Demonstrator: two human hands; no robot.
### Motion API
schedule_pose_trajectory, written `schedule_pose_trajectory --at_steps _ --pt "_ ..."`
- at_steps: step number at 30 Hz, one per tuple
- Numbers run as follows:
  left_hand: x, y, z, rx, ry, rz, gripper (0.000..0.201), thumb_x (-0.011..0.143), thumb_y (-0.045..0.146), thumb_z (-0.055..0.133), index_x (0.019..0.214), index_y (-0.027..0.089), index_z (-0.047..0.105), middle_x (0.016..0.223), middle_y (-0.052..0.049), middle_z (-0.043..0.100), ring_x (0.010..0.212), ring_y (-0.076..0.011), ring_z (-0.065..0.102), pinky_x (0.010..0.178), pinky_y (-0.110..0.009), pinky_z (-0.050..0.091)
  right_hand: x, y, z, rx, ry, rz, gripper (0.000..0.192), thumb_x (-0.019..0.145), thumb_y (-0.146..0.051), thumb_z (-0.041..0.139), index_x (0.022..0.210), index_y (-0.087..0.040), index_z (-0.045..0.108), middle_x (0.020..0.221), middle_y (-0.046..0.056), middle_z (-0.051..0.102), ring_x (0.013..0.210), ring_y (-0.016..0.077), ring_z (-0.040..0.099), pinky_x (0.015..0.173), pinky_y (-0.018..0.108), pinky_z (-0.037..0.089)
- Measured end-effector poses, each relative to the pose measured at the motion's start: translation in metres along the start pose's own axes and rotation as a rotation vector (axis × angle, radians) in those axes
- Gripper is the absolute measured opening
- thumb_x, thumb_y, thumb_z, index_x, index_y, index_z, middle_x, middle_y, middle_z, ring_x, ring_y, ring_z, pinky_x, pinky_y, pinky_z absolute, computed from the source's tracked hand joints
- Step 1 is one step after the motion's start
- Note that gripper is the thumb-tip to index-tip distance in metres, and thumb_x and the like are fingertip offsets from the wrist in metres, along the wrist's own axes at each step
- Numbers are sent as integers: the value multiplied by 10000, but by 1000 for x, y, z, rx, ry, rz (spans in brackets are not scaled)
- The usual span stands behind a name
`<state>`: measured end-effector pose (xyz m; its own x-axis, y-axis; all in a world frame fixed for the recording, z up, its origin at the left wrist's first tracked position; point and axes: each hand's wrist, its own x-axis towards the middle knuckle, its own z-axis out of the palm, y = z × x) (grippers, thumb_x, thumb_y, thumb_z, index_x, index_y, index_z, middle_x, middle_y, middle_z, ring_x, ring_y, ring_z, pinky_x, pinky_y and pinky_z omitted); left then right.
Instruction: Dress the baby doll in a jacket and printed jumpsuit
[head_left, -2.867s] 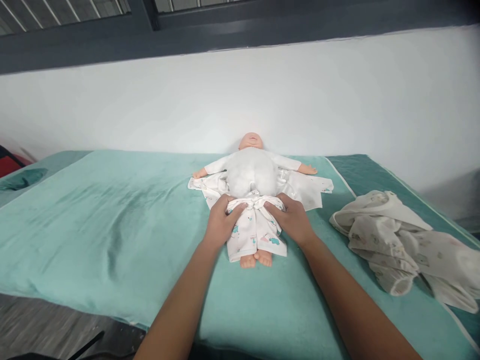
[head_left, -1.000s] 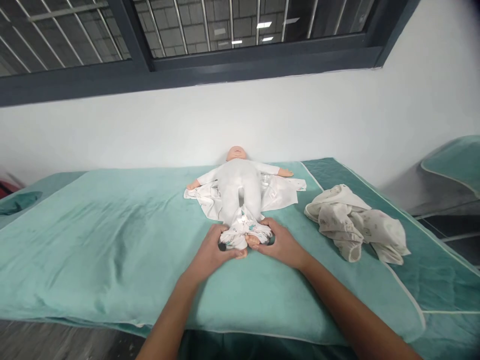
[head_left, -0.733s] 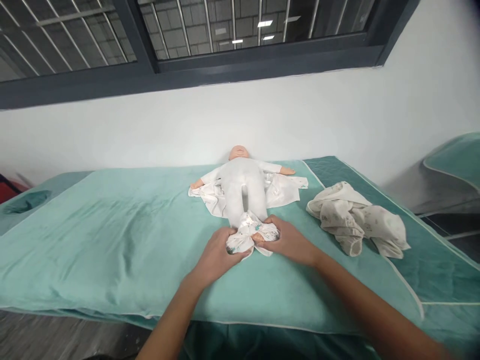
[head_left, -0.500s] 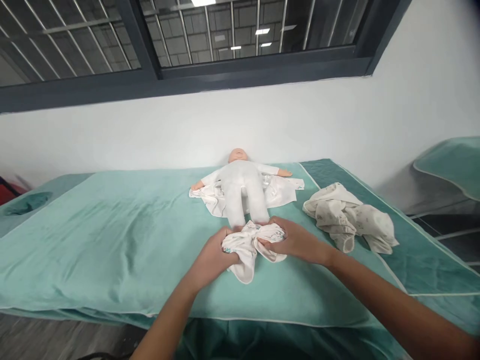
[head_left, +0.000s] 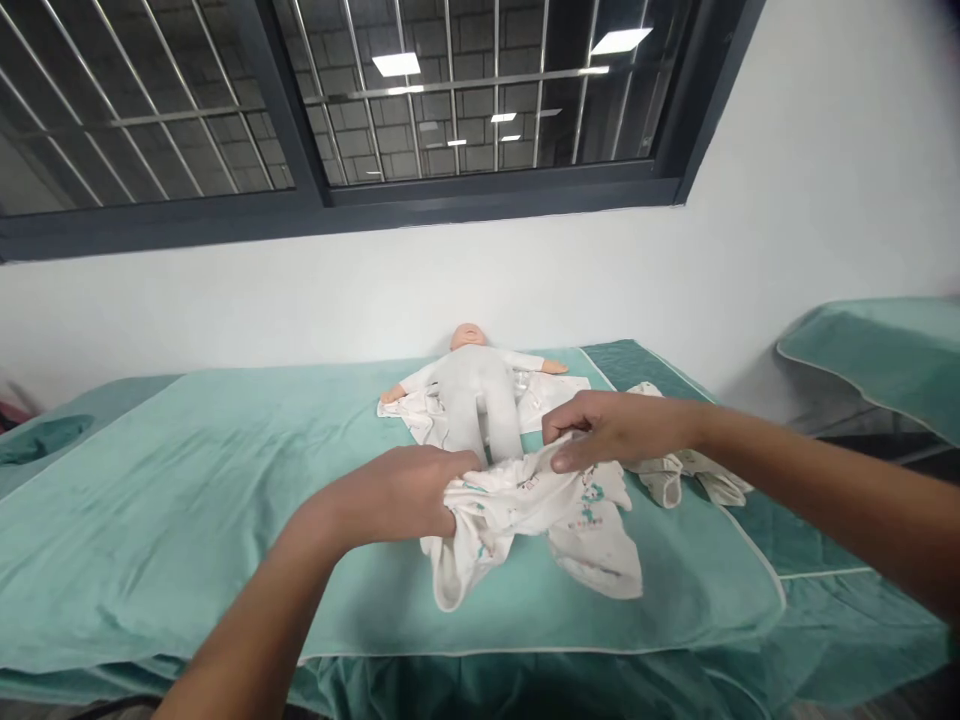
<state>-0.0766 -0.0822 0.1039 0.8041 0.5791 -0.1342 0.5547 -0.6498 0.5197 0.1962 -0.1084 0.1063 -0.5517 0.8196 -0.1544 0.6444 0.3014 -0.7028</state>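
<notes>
printed trousers (head_left: 540, 515) — between both hands, lifted

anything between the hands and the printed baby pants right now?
Nothing visible. The left hand grips the printed pants at one end of the waist and the right hand pinches the other end. The pants hang clear of the doll, above the green mattress.

White trousers (head_left: 540, 515) with teal prints, white-suited doll (head_left: 480, 395), teal mat (head_left: 187, 480)
</notes>
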Motion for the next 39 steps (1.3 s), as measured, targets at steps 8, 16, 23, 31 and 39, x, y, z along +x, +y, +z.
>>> schedule_pose_trajectory --at_steps 8,16,23,31,39 --pt "6 30 -37 427 116 -31 73 782 237 527 732 230 579 714 -3 629 625 -166 531 551 -274 273 8 -56 -30 -446 -48 28 367 844 -553 558 788 -205 663 696 9 606 613 138 485 572 273 305" --pt "7 48 -51 304 535 -19 157 812 250 479 663 201 479 649 25 561 571 -124 432 534 -247 277 6 -71 -34 -164 48 -33 277 774 -427 677 807 -205 515 801 -11 544 688 129 457 601 259 328" --pt "1 45 -56 73 473 4 100 761 294 572 757 196 593 648 45 544 600 -109 464 541 -204 341 -3 -71 -36 215 186 -172 309 744 -441 744 726 -199 552 683 -43 512 616 95 458 564 242 337" --pt "-12 45 -68 -283 249 65 317 738 498 670 841 198 657 811 -10 645 733 -166 598 609 -239 466 -7 -72 -41 174 404 -200 364 731 -507 755 647 -193 591 599 -35 501 541 85 435 487 244 301" --pt "-16 26 -72 -55 507 -31 382 777 552 626 663 187 615 697 -12 603 666 -151 548 550 -233 399 -22 -69 -60 -141 378 -199 385 723 -547 746 593 -205 628 822 20 613 725 136 543 638 285 412"
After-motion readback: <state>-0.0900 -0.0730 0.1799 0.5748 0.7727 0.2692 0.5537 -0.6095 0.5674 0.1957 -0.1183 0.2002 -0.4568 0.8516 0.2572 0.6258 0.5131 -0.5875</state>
